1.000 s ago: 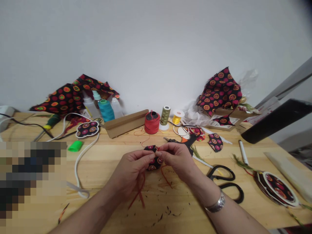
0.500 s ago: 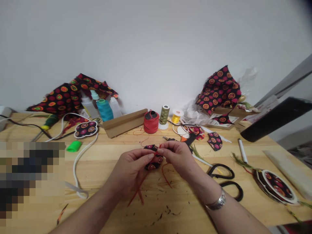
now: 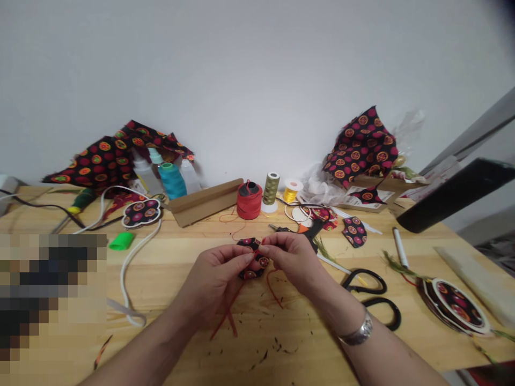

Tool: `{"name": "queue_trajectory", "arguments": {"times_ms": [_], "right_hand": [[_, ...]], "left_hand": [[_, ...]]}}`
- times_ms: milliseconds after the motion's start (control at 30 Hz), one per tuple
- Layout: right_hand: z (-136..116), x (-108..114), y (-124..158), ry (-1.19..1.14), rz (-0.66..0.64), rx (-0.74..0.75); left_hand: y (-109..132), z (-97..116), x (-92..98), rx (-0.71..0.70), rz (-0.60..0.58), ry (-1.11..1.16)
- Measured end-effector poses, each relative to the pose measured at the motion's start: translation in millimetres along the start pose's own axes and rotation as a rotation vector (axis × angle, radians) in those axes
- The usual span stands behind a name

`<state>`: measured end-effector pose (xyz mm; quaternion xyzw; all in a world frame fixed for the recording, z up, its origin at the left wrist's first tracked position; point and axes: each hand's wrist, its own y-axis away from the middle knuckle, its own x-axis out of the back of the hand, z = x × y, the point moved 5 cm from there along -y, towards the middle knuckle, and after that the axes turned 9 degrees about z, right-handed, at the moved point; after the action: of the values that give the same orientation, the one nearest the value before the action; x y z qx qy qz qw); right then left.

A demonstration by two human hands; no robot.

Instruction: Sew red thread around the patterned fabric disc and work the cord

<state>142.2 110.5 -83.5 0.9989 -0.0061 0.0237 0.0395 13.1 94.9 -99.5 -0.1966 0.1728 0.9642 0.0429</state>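
A small black fabric piece with red and orange round motifs [image 3: 262,263] is held near the view's centre, thin red cord [image 3: 232,324] being pinched there by left hand [image 3: 217,271] and right hand [image 3: 290,260], fingertips nearly closed. At twelve o'clock a red thread spool [image 3: 249,203] is seen; at nine, a bright green plastic cap [image 3: 121,241].

A small black fabric piece printed with magenta and orange-ringed round motifs [image 3: 259,269] is being held up over the wooden bench [image 3: 185,252], well in from its right edge; whether it is touching the wood is unclear. Its printed side is facing the viewer, and its full outline is being hidden by fingers. A thin red cord [image 3: 230,311] is showing as a short tuft at its upper right. Two strands are hanging crossed toward the bench's front edge, while a curved length is bending down on the right.
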Motion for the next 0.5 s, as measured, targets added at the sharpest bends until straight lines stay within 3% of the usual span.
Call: {"name": "queue_trajectory", "arguments": {"times_ms": [500], "right_hand": [[-1.4,0.4,0.7,-0.005,0.020,0.004]], "left_hand": [[1.7,6.0,-1.1,-0.026,0.020,-0.037]]}}
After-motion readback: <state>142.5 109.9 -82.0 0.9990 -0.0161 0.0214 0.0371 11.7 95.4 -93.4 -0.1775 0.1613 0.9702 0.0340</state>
